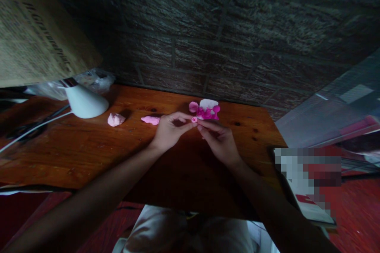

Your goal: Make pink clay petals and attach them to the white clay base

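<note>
A small pink rose [194, 119] with a spiral centre is pinched between the fingertips of both hands, just above the wooden table. My left hand [172, 128] grips it from the left, thumb and forefinger closed. From the right, my right hand [219, 139] closes its thumb and fingers on it. Behind the hands lie bright magenta pieces [204, 113], a round pink piece [193, 106] and a pale pink sheet-like piece [209, 104]. Partly covered by my left hand is a long pink lump [150, 120]. Farther left sits a pale pink crumpled lump [115, 119].
A lamp with a white base [86, 101] and a printed shade [41, 35] stands at the left, its white cable [35, 130] running across the wooden table [74, 158]. A dark brick wall [190, 39] rises behind. Translucent plastic bins [332, 99] stand at the right.
</note>
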Motion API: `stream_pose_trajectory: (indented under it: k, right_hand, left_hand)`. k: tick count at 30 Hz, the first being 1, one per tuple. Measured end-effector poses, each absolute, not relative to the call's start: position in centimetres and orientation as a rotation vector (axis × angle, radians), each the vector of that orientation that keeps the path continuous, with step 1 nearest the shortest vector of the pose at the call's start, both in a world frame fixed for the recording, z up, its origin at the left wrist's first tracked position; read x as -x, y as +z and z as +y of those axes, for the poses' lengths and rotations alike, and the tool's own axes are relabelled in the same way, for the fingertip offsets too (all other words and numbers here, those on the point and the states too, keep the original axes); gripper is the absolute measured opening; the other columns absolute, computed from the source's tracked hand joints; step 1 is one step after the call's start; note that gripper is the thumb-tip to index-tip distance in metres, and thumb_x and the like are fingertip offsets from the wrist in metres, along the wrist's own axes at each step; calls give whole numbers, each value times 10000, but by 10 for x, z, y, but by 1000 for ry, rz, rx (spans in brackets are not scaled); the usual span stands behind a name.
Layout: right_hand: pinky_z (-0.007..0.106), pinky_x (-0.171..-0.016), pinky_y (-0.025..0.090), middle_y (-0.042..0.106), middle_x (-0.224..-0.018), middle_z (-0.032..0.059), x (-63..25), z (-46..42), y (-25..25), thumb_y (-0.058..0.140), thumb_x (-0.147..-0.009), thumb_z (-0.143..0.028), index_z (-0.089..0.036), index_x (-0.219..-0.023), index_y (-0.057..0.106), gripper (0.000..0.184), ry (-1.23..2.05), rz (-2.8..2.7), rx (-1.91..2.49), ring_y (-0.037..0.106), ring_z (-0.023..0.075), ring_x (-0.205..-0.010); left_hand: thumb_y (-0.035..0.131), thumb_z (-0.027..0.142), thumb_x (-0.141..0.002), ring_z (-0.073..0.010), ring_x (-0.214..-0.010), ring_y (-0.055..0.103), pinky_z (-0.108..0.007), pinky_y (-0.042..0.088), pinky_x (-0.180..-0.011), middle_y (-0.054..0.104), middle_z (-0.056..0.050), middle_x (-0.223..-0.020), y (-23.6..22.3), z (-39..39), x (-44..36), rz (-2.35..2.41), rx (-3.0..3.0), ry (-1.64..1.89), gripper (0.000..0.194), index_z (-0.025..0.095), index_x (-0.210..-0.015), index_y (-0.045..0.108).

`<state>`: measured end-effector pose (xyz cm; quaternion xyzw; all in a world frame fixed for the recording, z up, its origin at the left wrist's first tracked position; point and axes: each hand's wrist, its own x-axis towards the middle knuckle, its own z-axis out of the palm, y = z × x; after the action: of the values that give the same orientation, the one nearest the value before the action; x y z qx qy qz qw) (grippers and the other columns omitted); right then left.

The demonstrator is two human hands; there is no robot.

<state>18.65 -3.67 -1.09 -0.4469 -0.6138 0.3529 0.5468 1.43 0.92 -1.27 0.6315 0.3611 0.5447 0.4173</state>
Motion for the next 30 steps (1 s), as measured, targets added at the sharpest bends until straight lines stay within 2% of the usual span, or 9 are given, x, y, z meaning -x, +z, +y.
stream_pose_trajectory:
  k: [4, 6, 10, 14, 17, 21, 25, 30]
  right_hand:
    - [269, -598, 535, 782, -1056, 31, -184, -37, -12, 716, -874, -342, -304, -1117, 816, 266, 846, -1451, 1077, 650, 138, -750]
    - [271, -603, 541, 786, -1066, 35, -183, -37, -11, 726, -868, -361, -300, -1096, 822, 255, 850, -1435, 1092, 668, 146, -769]
    - [310, -723, 587, 811, -1044, 26, -185, -36, -9, 778, -831, -346, -308, -1008, 831, 189, 814, -1387, 1099, 732, 195, -907]
    - [340, -813, 587, 814, -1000, 24, -188, -35, -8, 801, -815, -316, -295, -971, 828, 160, 741, -1359, 1104, 742, 200, -904]
    - [339, -808, 583, 811, -991, 28, -190, -35, -7, 793, -828, -325, -291, -964, 827, 145, 707, -1380, 1112, 739, 200, -895]
    - [333, -757, 586, 810, -1038, 26, -190, -35, -6, 760, -857, -356, -302, -1001, 827, 168, 725, -1404, 1110, 735, 202, -900]
    - [321, -678, 581, 803, -1053, 24, -189, -36, -6, 746, -868, -377, -314, -999, 832, 169, 745, -1400, 1104, 726, 209, -913]
    - [319, -678, 584, 800, -1044, 24, -187, -37, -7, 748, -871, -357, -312, -976, 832, 142, 744, -1369, 1088, 725, 207, -916]
  left_hand:
    - [850, 307, -749, -133, -673, 645, -258, 527, -665, 766, -19, -751, -14, 8, -14, 925, -1624, 1415, 163, 193, -856, 802]
    - [843, 313, -759, -126, -645, 621, -250, 513, -639, 745, -11, -723, -15, 8, -14, 926, -1651, 1421, 163, 197, -866, 806]
    - [848, 326, -762, -138, -687, 658, -267, 544, -692, 773, -24, -785, -15, 7, -13, 897, -1685, 1364, 229, 209, -958, 826]
    - [849, 315, -770, -177, -820, 736, -315, 591, -819, 823, -56, -938, -10, 6, -13, 823, -1632, 1265, 253, 211, -1000, 829]
    - [837, 290, -788, -193, -898, 761, -346, 597, -905, 827, -71, -1025, -7, 6, -13, 773, -1580, 1242, 213, 207, -983, 826]
    - [843, 323, -789, -202, -921, 769, -362, 607, -918, 827, -77, -1030, -6, 6, -13, 760, -1563, 1249, 270, 203, -1029, 819]
    - [838, 347, -796, -218, -976, 769, -376, 609, -937, 823, -79, -1070, -5, 5, -13, 787, -1578, 1249, 249, 215, -1007, 829]
    - [853, 302, -777, -207, -941, 776, -363, 605, -943, 831, -65, -1012, -6, 5, -15, 766, -1548, 1292, 186, 218, -942, 839]
